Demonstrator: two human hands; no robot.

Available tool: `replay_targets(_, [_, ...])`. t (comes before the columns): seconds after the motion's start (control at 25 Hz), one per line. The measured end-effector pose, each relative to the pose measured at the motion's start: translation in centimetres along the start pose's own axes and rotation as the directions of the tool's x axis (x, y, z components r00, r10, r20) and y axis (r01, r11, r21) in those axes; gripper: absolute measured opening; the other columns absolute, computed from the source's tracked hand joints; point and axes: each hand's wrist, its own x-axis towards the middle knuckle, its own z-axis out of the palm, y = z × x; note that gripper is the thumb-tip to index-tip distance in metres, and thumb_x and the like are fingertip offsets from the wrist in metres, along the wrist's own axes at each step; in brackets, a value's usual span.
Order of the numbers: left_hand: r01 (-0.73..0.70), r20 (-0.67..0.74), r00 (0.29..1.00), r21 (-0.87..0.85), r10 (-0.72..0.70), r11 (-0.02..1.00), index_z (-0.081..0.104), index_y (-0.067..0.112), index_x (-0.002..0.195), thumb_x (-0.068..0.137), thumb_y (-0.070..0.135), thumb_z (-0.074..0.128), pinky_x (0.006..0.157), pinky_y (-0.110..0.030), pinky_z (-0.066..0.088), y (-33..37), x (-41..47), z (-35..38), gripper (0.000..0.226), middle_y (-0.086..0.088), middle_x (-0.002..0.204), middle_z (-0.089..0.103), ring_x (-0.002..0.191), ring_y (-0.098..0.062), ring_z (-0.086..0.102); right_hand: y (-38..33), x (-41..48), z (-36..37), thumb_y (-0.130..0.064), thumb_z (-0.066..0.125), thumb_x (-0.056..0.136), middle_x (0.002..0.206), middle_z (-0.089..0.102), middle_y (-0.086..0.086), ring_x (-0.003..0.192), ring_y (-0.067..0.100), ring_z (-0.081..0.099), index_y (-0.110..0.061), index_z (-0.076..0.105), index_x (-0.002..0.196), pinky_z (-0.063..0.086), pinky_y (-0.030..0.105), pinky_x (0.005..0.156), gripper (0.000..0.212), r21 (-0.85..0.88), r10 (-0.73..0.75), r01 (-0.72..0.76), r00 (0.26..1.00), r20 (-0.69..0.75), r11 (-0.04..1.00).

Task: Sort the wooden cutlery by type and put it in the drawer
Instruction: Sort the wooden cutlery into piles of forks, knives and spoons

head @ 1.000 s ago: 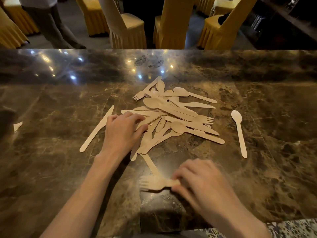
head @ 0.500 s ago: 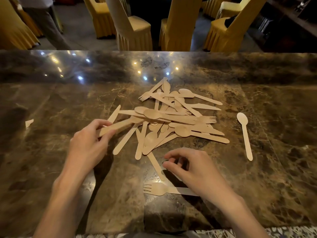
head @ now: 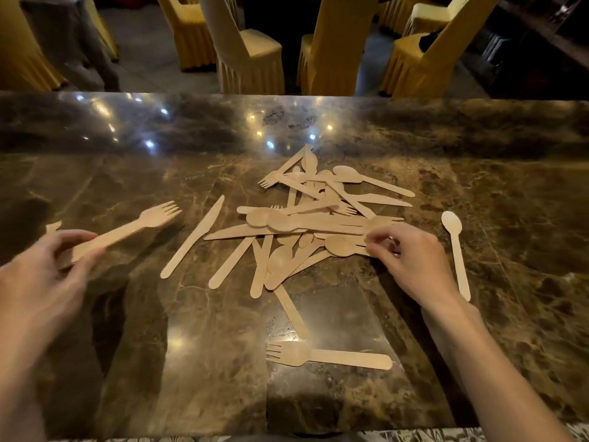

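A heap of wooden cutlery (head: pixel 318 224), with forks, knives and spoons mixed, lies mid-counter. My left hand (head: pixel 41 279) grips the handle of a wooden fork (head: pixel 127 229) off to the left of the heap, tines pointing up-right. At the heap's right edge, the fingers of my right hand (head: pixel 411 260) pinch a spoon handle (head: pixel 347 245). Lying apart from the heap are a fork (head: pixel 328 357) near the front, a spoon (head: pixel 457 253) to the right and a knife (head: pixel 194 237) to the left. No drawer is in view.
The dark marble counter (head: pixel 159 362) spans the whole view. A small wood scrap (head: pixel 52 226) lies at far left. Beyond the far edge stand yellow-covered chairs (head: pixel 248 55), and a person's legs (head: pixel 79 49) show at top left.
My left hand pulled a fork out of the heap and carried it left. My right hand left the near fork on the counter and reached up to the heap's right edge.
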Motion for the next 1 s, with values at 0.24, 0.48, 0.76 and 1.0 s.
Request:
replay_targets(0.24, [-0.292, 0.332, 0.87, -0.247, 0.364, 0.924, 0.064, 0.037, 0.103, 0.08, 0.051, 0.062, 0.06, -0.01, 0.05, 10.0, -3.8, 2.1, 0.027, 0.019, 0.096, 0.068, 0.08, 0.002, 0.064, -0.2, 4.5, 0.4, -0.039, 0.064, 0.085, 0.11, 0.065, -0.006, 0.103, 0.015, 0.052, -0.026, 0.07, 0.105, 0.04, 0.03, 0.079, 0.024, -0.094, -0.167, 0.175, 0.982, 0.088, 0.98])
replay_targets(0.48, [-0.233, 0.529, 0.745, -0.367, 0.408, 0.901, 0.065, 0.031, 0.096, 0.081, 0.042, 0.053, 0.069, -0.025, 0.047, 12.9, -4.6, 5.2, 0.022, 0.013, 0.084, 0.066, 0.08, -0.01, 0.061, -1.4, 5.0, 0.9, -0.037, 0.065, 0.084, 0.105, 0.065, -0.008, 0.098, 0.014, 0.052, -0.029, 0.07, 0.102, 0.044, 0.032, 0.08, 0.02, -0.165, -0.273, 0.295, 0.951, 0.142, 0.941])
replay_targets(0.76, [-0.367, 0.637, 0.644, -0.228, 0.423, 0.902, 0.061, 0.035, 0.099, 0.088, 0.044, 0.051, 0.067, -0.015, 0.044, 14.1, -5.9, 9.2, 0.018, 0.019, 0.085, 0.065, 0.079, 0.003, 0.058, -0.8, 4.9, -0.5, -0.03, 0.07, 0.081, 0.077, 0.058, -0.024, 0.074, 0.0, 0.053, -0.03, 0.07, 0.088, 0.043, 0.018, 0.063, 0.006, 0.086, -0.138, 0.13, 0.986, 0.093, 0.988])
replay_targets(1.0, [-0.628, 0.537, 0.642, -0.04, 0.547, 0.777, 0.059, 0.041, 0.114, 0.09, 0.047, 0.047, 0.09, -0.021, 0.037, 13.8, -6.5, 10.0, 0.027, 0.022, 0.109, 0.054, 0.097, 0.001, 0.048, -0.3, 3.3, -1.7, -0.03, 0.07, 0.082, 0.081, 0.064, -0.018, 0.076, 0.0, 0.058, -0.033, 0.069, 0.09, 0.041, 0.004, 0.055, 0.009, 0.364, 0.056, -0.104, 0.989, 0.14, 0.926])
